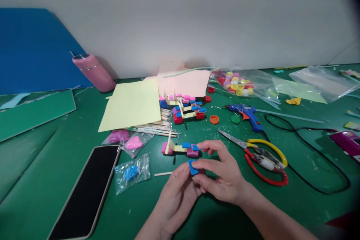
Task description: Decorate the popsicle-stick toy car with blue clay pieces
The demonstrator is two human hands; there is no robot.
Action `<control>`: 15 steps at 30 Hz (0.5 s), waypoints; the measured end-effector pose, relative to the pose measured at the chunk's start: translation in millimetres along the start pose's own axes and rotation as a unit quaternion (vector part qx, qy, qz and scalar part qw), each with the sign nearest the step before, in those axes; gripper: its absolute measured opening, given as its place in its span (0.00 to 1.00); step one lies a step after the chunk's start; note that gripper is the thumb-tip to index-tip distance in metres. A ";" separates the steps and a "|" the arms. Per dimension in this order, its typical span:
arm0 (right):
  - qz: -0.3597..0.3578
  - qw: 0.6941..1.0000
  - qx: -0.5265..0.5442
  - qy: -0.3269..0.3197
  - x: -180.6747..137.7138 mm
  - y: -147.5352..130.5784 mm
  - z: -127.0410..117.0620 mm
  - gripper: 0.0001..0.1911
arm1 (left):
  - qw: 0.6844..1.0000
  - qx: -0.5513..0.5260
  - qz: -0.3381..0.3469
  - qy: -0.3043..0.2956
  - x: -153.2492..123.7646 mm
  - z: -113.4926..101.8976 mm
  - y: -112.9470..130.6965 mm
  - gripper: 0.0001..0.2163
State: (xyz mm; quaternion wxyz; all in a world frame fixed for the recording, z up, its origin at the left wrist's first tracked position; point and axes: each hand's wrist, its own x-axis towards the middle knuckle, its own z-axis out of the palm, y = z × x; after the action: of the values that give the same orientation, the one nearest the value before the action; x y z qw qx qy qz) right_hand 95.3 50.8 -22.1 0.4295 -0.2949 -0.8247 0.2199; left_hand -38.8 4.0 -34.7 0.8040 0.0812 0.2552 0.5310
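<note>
A small flattened piece of blue clay (193,167) is pinched between the fingers of my left hand (178,189) and my right hand (225,174). The two hands meet over the front of the table. Just behind them stands a small toy car (180,149) with a pale stick body, pink wheels and blue pads on top. My right index finger reaches close to its right end; whether it touches cannot be made out. A thin wooden stick (163,174) lies left of my fingers. Beside it is a zip bag (132,172) with blue clay inside.
More toy cars (189,112) stand behind. To the right lie scissors (253,153), a blue glue gun (247,114) with a looping black cord, and a bag of bottle caps (236,84). A phone (87,191), yellow paper (132,105) and a pink bottle (94,73) are left.
</note>
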 end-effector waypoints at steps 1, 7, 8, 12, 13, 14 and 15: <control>0.001 1.000 0.001 0.001 -0.1 0.0 0.2 0.10 | 1.000 0.000 0.001 0.000 0.1 -0.1 -0.2 0.08; -0.010 1.000 -0.014 -0.005 -0.8 -0.6 -1.1 0.07 | 1.000 0.009 -0.004 0.002 1.6 0.6 -0.2 0.10; -0.012 1.000 -0.019 -0.007 -0.9 -0.8 -1.7 0.07 | 1.000 0.003 -0.009 0.005 2.0 1.0 0.1 0.10; -0.022 0.999 -0.042 -0.021 -0.1 -1.5 -3.6 0.07 | 1.000 -0.011 -0.007 0.008 2.5 1.5 1.5 0.11; -0.024 0.998 -0.046 -0.025 0.1 -1.5 -3.6 0.07 | 1.000 -0.004 0.000 0.010 2.2 1.3 1.7 0.11; -0.023 0.998 -0.047 -0.028 0.2 -1.4 -3.5 0.07 | 1.000 0.004 0.008 0.014 1.9 1.0 1.9 0.10; -0.021 0.998 -0.046 -0.030 0.2 -1.1 -3.1 0.07 | 1.000 0.011 0.015 0.021 1.5 0.6 2.1 0.09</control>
State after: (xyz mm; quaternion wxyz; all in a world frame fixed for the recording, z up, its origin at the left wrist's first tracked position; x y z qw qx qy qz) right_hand 97.5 50.4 -19.7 0.3953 -0.2898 -0.8525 0.1817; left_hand -39.8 6.4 -33.8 0.7893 0.0822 0.2768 0.5419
